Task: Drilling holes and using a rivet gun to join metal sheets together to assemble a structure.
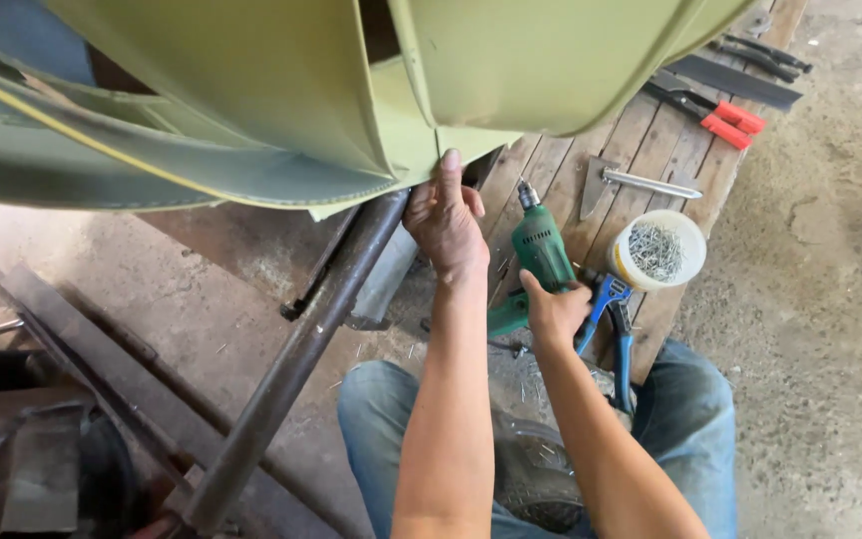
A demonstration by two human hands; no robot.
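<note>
Overhead, filling the top of the view: a large pale green sheet-metal body, curved, with a folded seam at its lower edge. Beneath it, running diagonally from the lower left up to the seam: a long rusty steel pipe. At the right, a wooden pallet lying on the concrete floor. Below, blue-jeaned knees either side of both forearms.

On the pallet: red-handled snips near the far end, a white tub of rivets just beside the drill, and a blue-handled riveter at the pallet's near edge.

Left hand: raised to the seam, thumb pressed up against the sheet's lower edge, fingers curled loosely over the top of the pipe; pinching the metal rather than fully closed.

Right hand: wrapped closed round the grip of a green electric drill, bit pointing away towards the pallet, drill body resting low by the pallet's near edge, between the left hand and the tub.
</note>
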